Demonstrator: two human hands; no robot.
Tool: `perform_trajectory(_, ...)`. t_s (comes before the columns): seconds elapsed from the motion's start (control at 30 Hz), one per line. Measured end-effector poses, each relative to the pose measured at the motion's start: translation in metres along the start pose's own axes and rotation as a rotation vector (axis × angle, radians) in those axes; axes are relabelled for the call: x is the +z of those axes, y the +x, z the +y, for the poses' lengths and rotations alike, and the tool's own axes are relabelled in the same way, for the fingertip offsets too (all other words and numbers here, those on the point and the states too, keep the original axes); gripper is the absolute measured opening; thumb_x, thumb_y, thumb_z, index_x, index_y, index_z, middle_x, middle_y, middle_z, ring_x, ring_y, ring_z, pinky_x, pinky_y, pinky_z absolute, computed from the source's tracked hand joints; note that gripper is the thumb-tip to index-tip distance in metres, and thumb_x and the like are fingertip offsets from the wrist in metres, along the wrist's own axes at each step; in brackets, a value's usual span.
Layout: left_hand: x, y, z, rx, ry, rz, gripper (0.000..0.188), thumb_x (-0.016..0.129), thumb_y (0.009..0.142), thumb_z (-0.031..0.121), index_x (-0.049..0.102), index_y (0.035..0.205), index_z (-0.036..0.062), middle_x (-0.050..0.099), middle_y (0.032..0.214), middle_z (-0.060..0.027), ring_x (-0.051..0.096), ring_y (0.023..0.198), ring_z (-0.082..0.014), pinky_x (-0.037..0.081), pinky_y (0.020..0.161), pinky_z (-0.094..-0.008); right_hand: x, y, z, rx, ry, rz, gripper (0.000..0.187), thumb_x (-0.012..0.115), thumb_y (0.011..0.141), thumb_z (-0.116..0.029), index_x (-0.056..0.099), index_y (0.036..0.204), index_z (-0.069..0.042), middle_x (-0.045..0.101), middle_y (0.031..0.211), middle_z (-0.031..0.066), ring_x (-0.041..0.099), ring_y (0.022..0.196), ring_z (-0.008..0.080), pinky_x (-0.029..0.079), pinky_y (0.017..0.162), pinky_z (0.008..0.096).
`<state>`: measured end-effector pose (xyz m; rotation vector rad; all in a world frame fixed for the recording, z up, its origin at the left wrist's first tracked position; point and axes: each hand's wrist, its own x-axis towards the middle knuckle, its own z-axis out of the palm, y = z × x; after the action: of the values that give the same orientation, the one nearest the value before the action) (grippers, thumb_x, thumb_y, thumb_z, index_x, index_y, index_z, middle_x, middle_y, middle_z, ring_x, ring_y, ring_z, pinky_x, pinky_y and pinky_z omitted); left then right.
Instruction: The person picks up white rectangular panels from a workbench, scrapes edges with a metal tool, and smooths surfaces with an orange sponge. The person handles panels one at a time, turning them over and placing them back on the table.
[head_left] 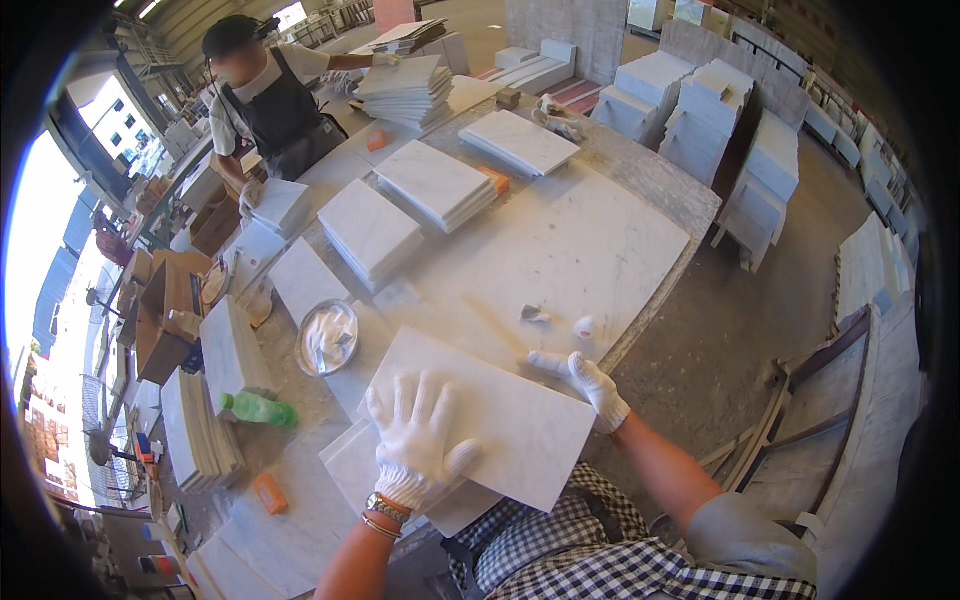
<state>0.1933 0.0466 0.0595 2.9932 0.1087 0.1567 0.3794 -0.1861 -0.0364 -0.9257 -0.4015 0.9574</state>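
In front of me lies a white marble tile (530, 415), turned at an angle over another marble tile (345, 462) whose corner sticks out at the left. My left hand (418, 435), in a white knitted glove, rests flat on the upper tile with its fingers spread. At the far right edge of that tile is my right hand (585, 385), gloved too. Its thumb and fingers are apart, and the fingers point left along the edge; whether any lie under the tile is hidden. Just beyond it sit a crumpled whitish scrap (535, 313) and a small white round thing (584, 327).
A metal bowl of white paste (328, 338) and a green plastic bottle (260, 409) stand at the left. Stacked tiles (372, 232) cover the table's far part. Orange blocks (269, 494) lie about. A co-worker (275, 105) in a dark apron handles tiles at the far left.
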Motion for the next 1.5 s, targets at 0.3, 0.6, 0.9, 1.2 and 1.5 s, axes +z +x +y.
perform_trajectory(0.3,-0.007,0.001,0.001,-0.01,-0.044,-0.001,0.082,0.061,0.089,0.061,0.052,0.145,0.0024,0.04,0.157,-0.0245,0.027,0.15,-0.0491,0.006,0.122,-0.0698,-0.01,0.0,0.018,-0.07,0.144,0.189,0.07,0.057,0.103,-0.052,0.051,0.147,0.002,0.053,0.15,0.0204,0.048,0.141,0.038,0.043,0.115,0.0556)
perform_trajectory(0.6,-0.006,0.001,0.001,-0.03,-0.03,-0.03,0.084,0.063,0.088,0.06,0.05,0.149,0.0039,0.039,0.159,-0.0239,0.026,0.151,-0.0495,0.006,0.123,-0.0707,-0.019,0.001,0.021,-0.48,-1.654,0.035,0.038,0.071,0.082,-0.018,0.068,0.119,-0.007,0.062,0.127,0.0175,0.056,0.122,0.038,0.05,0.101,0.0446)
perform_trajectory(0.9,-0.002,0.0,-0.001,-0.028,-0.034,-0.01,0.08,0.06,0.09,0.062,0.053,0.148,0.0061,0.04,0.159,-0.0219,0.027,0.151,-0.0474,0.008,0.121,-0.0724,-0.033,0.051,0.003,-0.564,-1.409,0.164,0.049,0.066,0.098,-0.026,0.059,0.141,-0.003,0.057,0.146,0.0264,0.048,0.14,0.0481,0.042,0.116,0.0473)
perform_trajectory(1.2,-0.002,-0.001,-0.003,-0.02,-0.053,0.015,0.078,0.056,0.093,0.062,0.052,0.149,0.0081,0.041,0.159,-0.0221,0.028,0.151,-0.0462,0.009,0.121,-0.0727,-0.009,0.004,-0.055,-0.155,-0.823,-0.027,0.07,0.06,0.104,-0.049,0.056,0.14,0.011,0.065,0.138,0.0252,0.061,0.132,0.0334,0.044,0.113,0.0405)
perform_trajectory(1.5,0.0,-0.001,-0.004,-0.018,-0.069,0.048,0.077,0.056,0.093,0.063,0.053,0.148,0.0083,0.042,0.158,-0.0227,0.028,0.152,-0.0456,0.01,0.12,-0.0735,0.012,-0.081,-0.074,0.153,-1.249,0.036,0.053,0.054,0.107,-0.044,0.067,0.126,0.003,0.073,0.107,0.0259,0.075,0.095,0.0373,0.057,0.082,0.0408)
